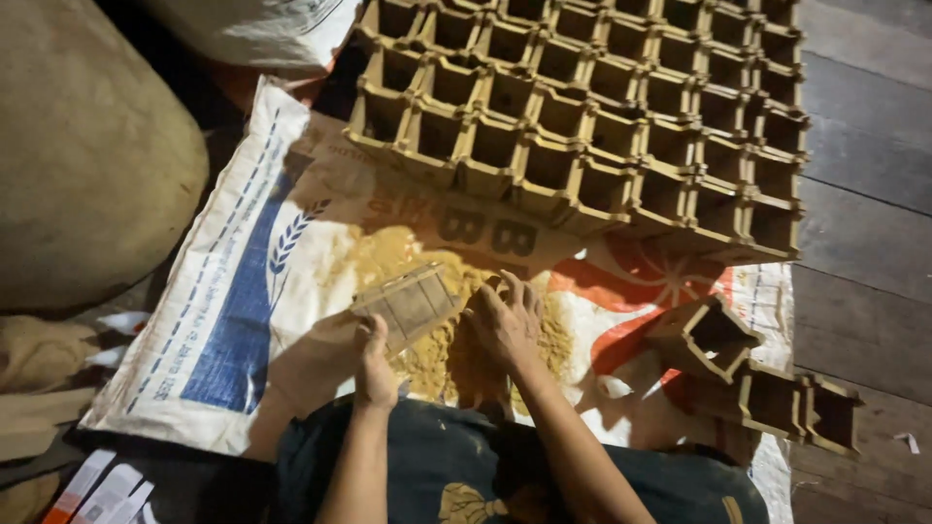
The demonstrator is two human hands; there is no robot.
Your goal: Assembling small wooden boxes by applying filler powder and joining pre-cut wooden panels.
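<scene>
Dark plank floor (pixel 864 291), woven sack (pixel 243 291) spread; left hand (pixel 374 354) clamped on small cardboard box (pixel 408 303), right hand (pixel 507 325) spread flat on yellow powder pile (pixel 437 349). Risk: tilted box may spill powder.

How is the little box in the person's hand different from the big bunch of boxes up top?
The small box in the left hand is single and tilted over the yellow-brown powder; the big block of boxes is many joined cells lying flat on the sack. The small box shows its side; the block's cells show open tops. Both look brown and square-sided.
</scene>
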